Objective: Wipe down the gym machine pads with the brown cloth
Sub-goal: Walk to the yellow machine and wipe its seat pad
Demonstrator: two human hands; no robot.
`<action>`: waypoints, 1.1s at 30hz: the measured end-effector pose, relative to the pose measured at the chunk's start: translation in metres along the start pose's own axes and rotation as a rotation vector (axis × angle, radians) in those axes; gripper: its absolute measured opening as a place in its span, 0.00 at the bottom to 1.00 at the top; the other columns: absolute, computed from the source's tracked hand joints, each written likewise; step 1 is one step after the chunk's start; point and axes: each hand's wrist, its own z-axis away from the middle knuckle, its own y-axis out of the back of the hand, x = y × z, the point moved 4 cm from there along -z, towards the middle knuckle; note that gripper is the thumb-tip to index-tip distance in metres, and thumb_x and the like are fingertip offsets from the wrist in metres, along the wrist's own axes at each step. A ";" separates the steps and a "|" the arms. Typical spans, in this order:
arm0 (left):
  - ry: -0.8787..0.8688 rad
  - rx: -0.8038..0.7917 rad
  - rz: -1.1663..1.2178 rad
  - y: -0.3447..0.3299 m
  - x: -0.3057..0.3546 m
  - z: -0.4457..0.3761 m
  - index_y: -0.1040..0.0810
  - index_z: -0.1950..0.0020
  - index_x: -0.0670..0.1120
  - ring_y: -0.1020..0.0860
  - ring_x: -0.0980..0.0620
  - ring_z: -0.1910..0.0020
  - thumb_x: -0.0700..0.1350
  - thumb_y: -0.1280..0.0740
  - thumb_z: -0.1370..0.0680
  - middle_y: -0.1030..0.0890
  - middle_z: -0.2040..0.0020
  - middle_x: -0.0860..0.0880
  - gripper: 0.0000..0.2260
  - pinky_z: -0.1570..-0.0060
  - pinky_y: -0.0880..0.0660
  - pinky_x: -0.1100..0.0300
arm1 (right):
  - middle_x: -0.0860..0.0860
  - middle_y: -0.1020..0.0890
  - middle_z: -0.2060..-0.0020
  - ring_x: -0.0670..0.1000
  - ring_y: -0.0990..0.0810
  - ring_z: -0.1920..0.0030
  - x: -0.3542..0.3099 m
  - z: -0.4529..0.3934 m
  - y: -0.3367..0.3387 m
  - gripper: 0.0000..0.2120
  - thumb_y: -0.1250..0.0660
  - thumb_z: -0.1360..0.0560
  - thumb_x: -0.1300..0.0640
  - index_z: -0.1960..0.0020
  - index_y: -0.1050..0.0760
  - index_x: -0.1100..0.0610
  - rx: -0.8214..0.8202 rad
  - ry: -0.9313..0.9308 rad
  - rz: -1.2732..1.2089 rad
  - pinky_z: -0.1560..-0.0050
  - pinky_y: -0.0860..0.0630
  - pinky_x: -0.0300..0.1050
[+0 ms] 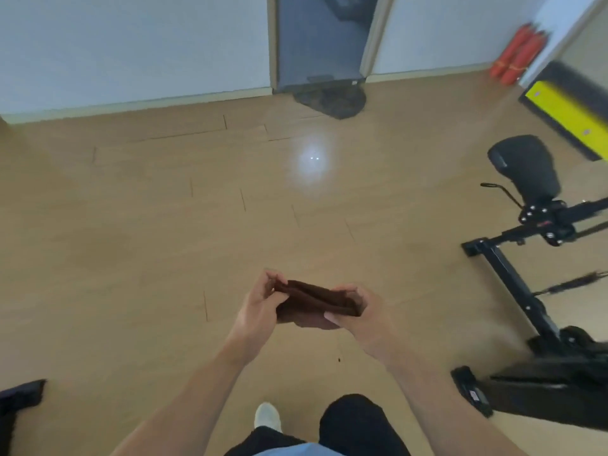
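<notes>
Cloth sits folded between your two hands, out in front of you above the wood floor. Your left hand pinches its left end, thumb and fingers curled round the edge. Your right hand holds the right end, thumb on top and fingers wrapped beneath. The cloth is dark brown and bunched into a thick strip running between your hands, with its far edge raised a little.

You stand well apart from the machine at the right; its black frame lies along the floor, and a black pad stands on it, tilted. Neither hand touches any part of it. A yellow and black block sits beyond the pad, blurred. Red cylinders lean by the wall corner at the upper right. A dark mat lies at the foot of the doorway. Your shoe and dark trouser leg show at the bottom edge.
</notes>
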 end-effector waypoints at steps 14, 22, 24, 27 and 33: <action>0.064 -0.397 -0.528 -0.209 0.124 -0.246 0.15 0.49 0.52 0.18 0.55 0.56 0.58 0.34 0.20 0.13 0.53 0.49 0.13 0.53 0.23 0.61 | 0.39 0.15 0.58 0.39 0.16 0.56 -0.080 -0.195 0.199 0.19 0.17 0.34 0.56 0.51 0.21 0.40 0.315 0.052 0.063 0.53 0.20 0.39; 0.147 -0.096 -0.199 -0.279 0.184 -0.375 0.16 0.47 0.48 0.16 0.56 0.68 0.52 0.37 0.17 0.13 0.64 0.50 0.12 0.68 0.22 0.67 | 0.46 0.13 0.63 0.46 0.17 0.62 -0.117 -0.311 0.305 0.11 0.22 0.30 0.62 0.61 0.16 0.46 0.123 -0.025 0.221 0.56 0.22 0.46; 0.144 -0.083 -0.195 -0.290 0.197 -0.417 0.16 0.46 0.47 0.19 0.56 0.74 0.52 0.37 0.17 0.15 0.67 0.49 0.12 0.71 0.24 0.66 | 0.40 0.15 0.64 0.37 0.21 0.65 -0.136 -0.340 0.317 0.16 0.24 0.29 0.65 0.63 0.16 0.43 -0.009 -0.007 0.314 0.60 0.27 0.33; 0.125 -0.150 -0.314 -0.311 0.216 -0.483 0.14 0.51 0.50 0.20 0.59 0.71 0.54 0.34 0.19 0.17 0.64 0.51 0.12 0.69 0.25 0.66 | 0.42 0.15 0.64 0.39 0.20 0.64 -0.164 -0.392 0.334 0.14 0.28 0.25 0.69 0.57 0.14 0.49 -0.164 -0.030 0.365 0.60 0.24 0.32; 0.022 -0.563 -0.553 -0.357 0.269 -0.604 0.16 0.52 0.53 0.18 0.55 0.55 0.58 0.37 0.19 0.15 0.55 0.51 0.14 0.58 0.26 0.64 | 0.41 0.16 0.60 0.34 0.21 0.60 -0.208 -0.526 0.390 0.14 0.27 0.27 0.68 0.54 0.15 0.49 0.168 0.066 0.368 0.56 0.29 0.28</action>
